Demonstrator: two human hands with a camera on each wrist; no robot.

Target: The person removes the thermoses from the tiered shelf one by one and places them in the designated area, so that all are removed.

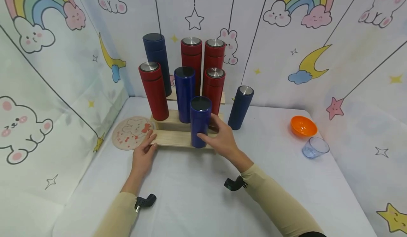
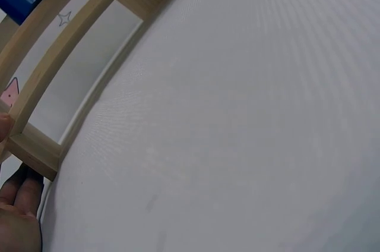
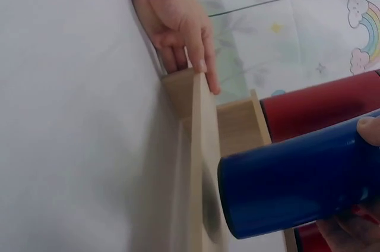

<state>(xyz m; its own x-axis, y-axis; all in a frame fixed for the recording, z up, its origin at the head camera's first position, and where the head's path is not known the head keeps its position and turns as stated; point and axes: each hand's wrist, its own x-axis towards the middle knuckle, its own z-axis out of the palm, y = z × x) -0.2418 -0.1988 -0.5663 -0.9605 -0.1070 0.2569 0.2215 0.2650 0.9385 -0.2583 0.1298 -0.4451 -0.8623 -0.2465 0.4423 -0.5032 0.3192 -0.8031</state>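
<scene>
My right hand [image 1: 224,141] grips a blue thermos flask [image 1: 201,123] upright over the lowest step of a tiered wooden rack [image 1: 171,138]. In the right wrist view, the flask's base is slightly above the board and casts a shadow there. My left hand [image 1: 143,159] holds the rack's front left corner, with a finger on top and others against the end. On the middle step stand a red flask [image 1: 154,92], another blue flask [image 1: 184,97] and a second red flask [image 1: 213,92]. Behind them, the top step bears a dark blue flask [image 1: 157,62] and two red ones.
A dark blue flask [image 1: 240,108] with a steel lid stands on the white table right of the rack. Farther right are an orange bowl [image 1: 303,126] and a clear bluish glass [image 1: 314,148]. A round rabbit-print mat [image 1: 127,138] lies left of the rack. Printed cloth walls enclose the table.
</scene>
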